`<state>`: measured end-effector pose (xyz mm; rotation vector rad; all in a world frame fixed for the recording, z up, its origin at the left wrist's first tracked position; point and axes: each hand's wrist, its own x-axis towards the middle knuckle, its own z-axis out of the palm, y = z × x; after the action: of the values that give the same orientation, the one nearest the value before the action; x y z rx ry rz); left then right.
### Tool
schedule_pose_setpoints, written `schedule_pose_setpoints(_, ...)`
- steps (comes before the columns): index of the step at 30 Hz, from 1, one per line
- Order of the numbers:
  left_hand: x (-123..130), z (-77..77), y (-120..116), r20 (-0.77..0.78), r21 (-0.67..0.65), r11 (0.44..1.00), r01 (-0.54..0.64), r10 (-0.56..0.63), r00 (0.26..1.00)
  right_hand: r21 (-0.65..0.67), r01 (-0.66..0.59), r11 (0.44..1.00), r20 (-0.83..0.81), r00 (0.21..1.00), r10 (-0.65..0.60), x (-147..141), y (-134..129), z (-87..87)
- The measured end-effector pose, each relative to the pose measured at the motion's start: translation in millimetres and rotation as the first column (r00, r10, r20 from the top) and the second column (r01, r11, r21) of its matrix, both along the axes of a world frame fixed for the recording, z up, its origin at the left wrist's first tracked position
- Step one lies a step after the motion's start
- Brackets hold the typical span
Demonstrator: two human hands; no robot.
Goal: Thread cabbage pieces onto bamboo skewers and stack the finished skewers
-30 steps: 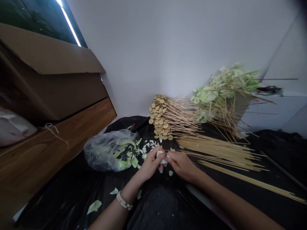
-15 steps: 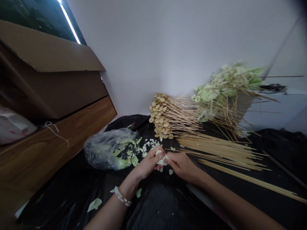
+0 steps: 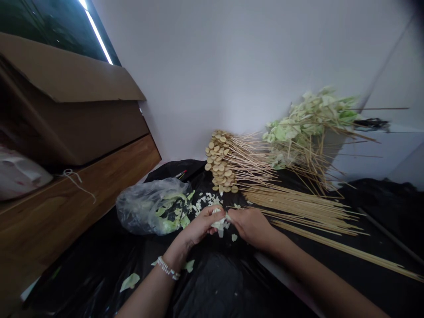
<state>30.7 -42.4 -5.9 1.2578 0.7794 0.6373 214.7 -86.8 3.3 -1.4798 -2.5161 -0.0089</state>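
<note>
A pale cabbage leaf [image 3: 217,221], crumpled and folded, is pinched between the thumb and fingers of my left hand [image 3: 202,224]. Close on its right, my right hand [image 3: 251,226] is closed, with its fingertips at the leaf's edge. Its inner fingers are hidden, though a whitish bit of leaf shows at the tips. Just behind my hands lie many small white cabbage scraps [image 3: 208,198]. Left of them a clear plastic bag [image 3: 135,207] lies open, with green cabbage pieces [image 3: 179,212] at its mouth.
Skewered potato-like slices [image 3: 219,161] are stacked by the wall. Bare bamboo skewers [image 3: 304,207] lie to the right, below a heap of skewered cabbage [image 3: 314,112]. Black plastic sheeting [image 3: 218,282] covers the surface. A cardboard box [image 3: 86,128] stands on a wooden ledge [image 3: 126,163] at left.
My hands have moved slightly apart, and a small gap shows between the fingertips. The leaf in my left hand looks more crumpled, with a piece hanging lower. The view has shifted slightly.
</note>
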Motion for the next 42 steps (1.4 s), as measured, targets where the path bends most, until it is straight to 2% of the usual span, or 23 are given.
schedule_pose_setpoints(3,-1,-0.6,-1,0.120,-0.152,0.988,-0.001,0.019,0.993,0.041,-0.017,0.999,-0.033,0.999,0.018,-1,-2,3.7)
schedule_pose_setpoints(5,-3,-1.4,-1,0.167,-0.205,0.978,0.032,0.003,0.986,0.069,-0.015,0.998,-0.037,0.999,0.018,-2,-3,4.1)
schedule_pose_setpoints(10,-2,-6.7,3,0.232,-0.244,0.969,0.047,0.012,0.973,0.081,-0.017,0.997,-0.023,1.000,0.019,-6,-3,2.5)
schedule_pose_setpoints(15,-1,-7.8,4,0.267,-0.237,0.959,0.155,-0.089,0.960,0.061,-0.034,0.998,-0.042,0.998,0.037,-6,-1,3.4)
schedule_pose_setpoints(17,-6,-2.8,3,0.319,-0.217,0.949,0.229,-0.153,0.935,0.049,0.042,0.998,-0.056,0.998,-0.039,7,5,2.7)
schedule_pose_setpoints(19,-13,4.7,2,0.413,-0.184,0.948,0.261,-0.166,0.895,0.047,0.199,0.979,-0.114,0.975,-0.193,29,14,0.5)
schedule_pose_setpoints(21,-19,11.6,2,0.513,-0.179,0.967,0.184,-0.068,0.856,0.041,0.328,0.944,-0.252,0.917,-0.308,51,25,-3.4)
schedule_pose_setpoints(23,-22,14.6,6,0.579,-0.215,0.974,0.078,0.062,0.813,0.017,0.373,0.928,-0.379,0.861,-0.339,64,33,-9.0)
schedule_pose_setpoints(25,-20,12.3,11,0.594,-0.267,0.963,0.020,0.148,0.791,-0.007,0.315,0.949,-0.449,0.847,-0.284,62,35,-15.6)
schedule_pose_setpoints(27,-17,6.7,15,0.563,-0.318,0.948,-0.010,0.197,0.802,-0.024,0.178,0.984,-0.462,0.871,-0.168,52,32,-21.4)
schedule_pose_setpoints(29,-13,1.6,17,0.512,-0.352,0.935,-0.049,0.236,0.826,-0.031,0.056,0.998,-0.445,0.893,-0.064,41,28,-24.7)
schedule_pose_setpoints(31,-11,-0.3,17,0.462,-0.368,0.926,-0.090,0.266,0.846,-0.028,0.033,0.999,-0.426,0.904,-0.041,37,26,-25.4)
schedule_pose_setpoints(34,-10,1.8,15,0.416,-0.378,0.915,-0.141,0.303,0.857,-0.015,0.132,0.991,-0.380,0.916,-0.128,45,28,-25.0)
schedule_pose_setpoints(37,-10,3.3,14,0.400,-0.395,0.901,-0.179,0.344,0.850,-0.021,0.235,0.972,-0.239,0.943,-0.233,54,32,-27.0)
schedule_pose_setpoints(39,-9,2.2,14,0.396,-0.373,0.906,-0.199,0.349,0.849,-0.033,0.250,0.968,-0.146,0.957,-0.253,57,33,-29.4)
schedule_pose_setpoints(42,-8,-1.2,13,0.358,-0.293,0.930,-0.223,0.323,0.876,-0.042,0.239,0.970,-0.096,0.965,-0.242,55,32,-30.8)
